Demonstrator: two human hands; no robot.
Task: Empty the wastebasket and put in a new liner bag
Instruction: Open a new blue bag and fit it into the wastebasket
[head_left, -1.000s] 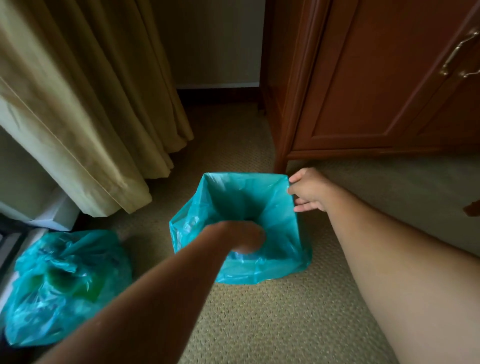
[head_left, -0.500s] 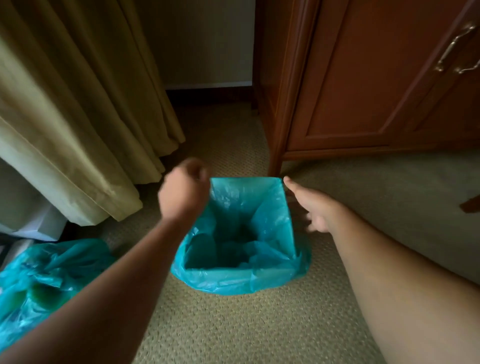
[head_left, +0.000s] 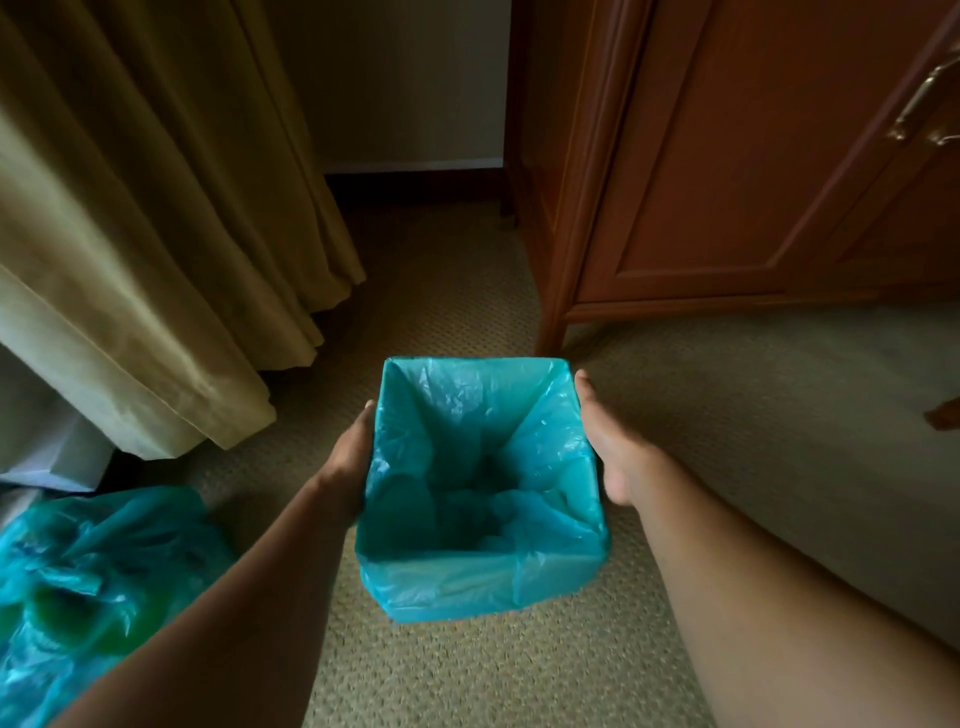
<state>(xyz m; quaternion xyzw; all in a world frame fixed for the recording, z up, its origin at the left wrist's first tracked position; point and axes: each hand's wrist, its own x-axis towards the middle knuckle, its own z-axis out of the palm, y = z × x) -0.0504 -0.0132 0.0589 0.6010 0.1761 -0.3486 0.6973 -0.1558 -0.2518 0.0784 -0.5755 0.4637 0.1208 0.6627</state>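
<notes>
A square wastebasket (head_left: 483, 587) stands in the middle of the carpet, fully wrapped in a teal liner bag (head_left: 550, 452) folded over its rim and hanging down the outside. The liner's inside looks empty. My left hand (head_left: 350, 457) presses flat against the basket's left side. On the opposite side, my right hand (head_left: 605, 447) lies against the right wall. Both hands clasp the basket between them. A filled teal bag (head_left: 88, 587) lies on the floor at the lower left.
A beige curtain (head_left: 156, 234) hangs to the floor at the left. A wooden cabinet (head_left: 727, 171) with brass handles stands at the right, its leg just behind the basket. White boxes (head_left: 47, 447) sit under the curtain's edge. Carpet (head_left: 498, 675) lies in front.
My left hand has dropped from above the rim to the basket's left side. My right hand has closed in on the right side. The basket appears larger and nearer in view.
</notes>
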